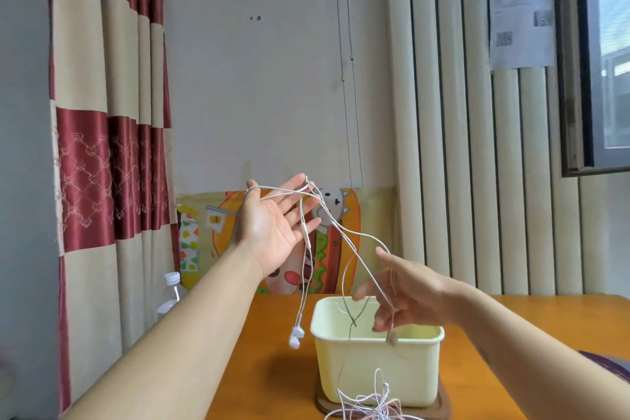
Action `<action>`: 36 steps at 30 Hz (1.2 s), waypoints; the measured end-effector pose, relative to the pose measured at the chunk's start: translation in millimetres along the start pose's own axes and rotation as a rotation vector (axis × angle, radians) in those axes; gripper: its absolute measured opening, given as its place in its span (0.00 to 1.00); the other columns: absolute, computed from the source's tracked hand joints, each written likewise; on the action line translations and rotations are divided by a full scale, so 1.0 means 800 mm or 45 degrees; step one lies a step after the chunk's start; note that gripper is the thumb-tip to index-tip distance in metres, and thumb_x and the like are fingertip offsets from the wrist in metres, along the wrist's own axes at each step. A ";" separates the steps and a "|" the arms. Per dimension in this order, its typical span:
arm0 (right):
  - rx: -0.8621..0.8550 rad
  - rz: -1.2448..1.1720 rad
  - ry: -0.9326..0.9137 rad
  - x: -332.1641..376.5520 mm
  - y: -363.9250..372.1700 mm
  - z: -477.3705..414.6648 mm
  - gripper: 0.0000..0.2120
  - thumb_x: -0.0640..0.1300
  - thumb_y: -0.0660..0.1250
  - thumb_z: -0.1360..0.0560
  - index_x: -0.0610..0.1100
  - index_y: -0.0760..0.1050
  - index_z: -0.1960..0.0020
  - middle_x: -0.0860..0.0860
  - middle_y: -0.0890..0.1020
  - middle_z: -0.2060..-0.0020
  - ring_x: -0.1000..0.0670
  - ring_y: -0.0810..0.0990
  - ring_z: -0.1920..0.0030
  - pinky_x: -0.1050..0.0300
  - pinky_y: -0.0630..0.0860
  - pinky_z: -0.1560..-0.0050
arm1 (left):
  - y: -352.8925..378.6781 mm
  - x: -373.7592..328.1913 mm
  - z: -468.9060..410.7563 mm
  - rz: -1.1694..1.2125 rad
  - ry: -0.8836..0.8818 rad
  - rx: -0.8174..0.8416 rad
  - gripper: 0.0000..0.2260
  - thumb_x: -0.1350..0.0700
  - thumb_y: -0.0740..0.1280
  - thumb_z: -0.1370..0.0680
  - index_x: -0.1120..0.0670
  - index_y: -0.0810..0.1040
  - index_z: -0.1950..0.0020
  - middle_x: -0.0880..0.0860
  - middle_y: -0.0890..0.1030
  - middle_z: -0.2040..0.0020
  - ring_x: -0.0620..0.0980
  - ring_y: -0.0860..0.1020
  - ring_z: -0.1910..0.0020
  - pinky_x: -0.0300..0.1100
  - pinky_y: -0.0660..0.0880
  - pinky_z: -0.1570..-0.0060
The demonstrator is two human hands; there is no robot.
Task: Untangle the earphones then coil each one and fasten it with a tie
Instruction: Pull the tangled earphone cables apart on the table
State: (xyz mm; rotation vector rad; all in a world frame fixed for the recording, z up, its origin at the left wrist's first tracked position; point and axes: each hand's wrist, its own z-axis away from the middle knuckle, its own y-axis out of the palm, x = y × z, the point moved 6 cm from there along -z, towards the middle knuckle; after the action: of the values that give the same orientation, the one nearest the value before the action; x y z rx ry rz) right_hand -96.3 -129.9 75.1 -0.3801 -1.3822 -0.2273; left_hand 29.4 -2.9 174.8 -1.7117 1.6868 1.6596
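Over the tub (pixel 375 368), partway into untangling: earphones (pixel 296 337) draped across straight-fingered left hand (pixel 269 232), right hand (pixel 409 286) among them, grip unclear; coiling, tying not begun.

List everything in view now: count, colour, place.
white earphone: one, white, draped over the left hand, buds hanging left of the tub.
cable tangle: one heap, white and pinkish, table's near edge.
tub: one, pale yellow, on the table.
table: one, orange, under the tub.
bottle: one, clear, white cap, left of the table.
curtain: one, red and beige, far left.
left hand: one, raised, palm open.
right hand: one, above the tub, fingers spread among cables.
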 end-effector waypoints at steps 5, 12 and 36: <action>0.073 0.051 0.056 -0.005 0.010 -0.002 0.33 0.58 0.45 0.19 0.37 0.78 0.60 0.45 0.69 0.74 0.48 0.74 0.71 0.51 0.78 0.54 | 0.008 0.004 0.003 0.058 0.007 0.034 0.32 0.40 0.42 0.19 0.59 0.77 0.39 0.56 0.80 0.41 0.53 0.78 0.44 0.58 0.73 0.45; -0.278 -0.207 -0.160 0.005 -0.021 -0.005 0.17 0.46 0.55 0.19 0.36 0.78 0.46 0.45 0.78 0.63 0.52 0.64 0.74 0.59 0.68 0.68 | -0.002 0.006 0.006 0.154 0.038 0.005 0.30 0.42 0.44 0.18 0.60 0.79 0.42 0.55 0.82 0.47 0.49 0.78 0.60 0.46 0.78 0.61; -0.896 0.255 -0.758 0.086 -0.037 0.041 0.07 0.40 0.70 0.28 0.46 0.82 0.51 0.52 0.85 0.59 0.60 0.82 0.59 0.69 0.76 0.59 | -0.019 0.087 0.037 -1.386 -0.666 0.430 0.30 0.40 0.44 0.18 0.57 0.79 0.39 0.57 0.79 0.41 0.43 0.61 0.74 0.33 0.58 0.72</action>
State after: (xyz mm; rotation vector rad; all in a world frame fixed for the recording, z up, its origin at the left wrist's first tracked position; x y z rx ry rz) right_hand -124.5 -139.8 151.1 -1.2416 -1.8053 -0.4594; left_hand 5.0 -12.6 102.6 -1.4049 0.5325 1.0460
